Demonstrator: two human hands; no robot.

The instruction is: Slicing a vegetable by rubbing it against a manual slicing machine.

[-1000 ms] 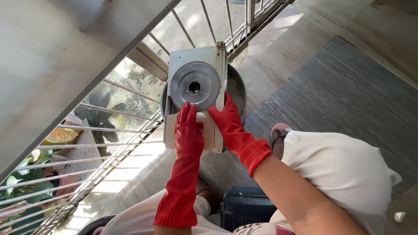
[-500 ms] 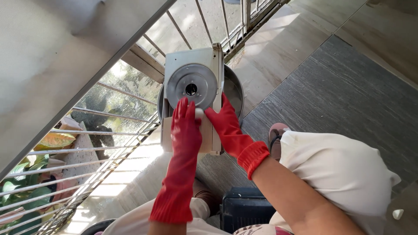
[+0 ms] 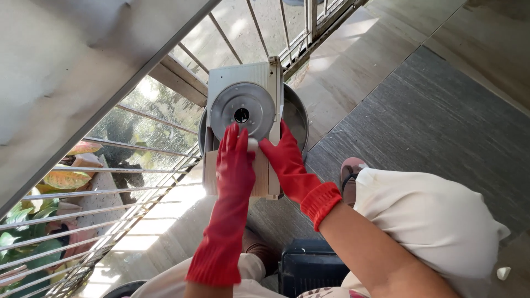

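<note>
Left hand (image 3: 234,161): flat on the slicer (image 3: 243,88), fingers spread.
Right hand (image 3: 282,156): grasping the slicer's right edge.
Basin (image 3: 297,113): under the slicer.

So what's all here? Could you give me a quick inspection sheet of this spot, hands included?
Surface: grey and beige tiled floor, sunlit near the railing.
Job's things: a pale boxy appliance with a round metal disc on its face, standing over a round metal basin.
Clutter: a dark plastic crate by the person's legs; a small white object on the floor.
Hands: left hand and right hand, both in red rubber gloves, rest on the appliance below the disc, about a small white piece.
Cables: nothing seen.
Surroundings: metal railing, potted plants beyond it.
</note>
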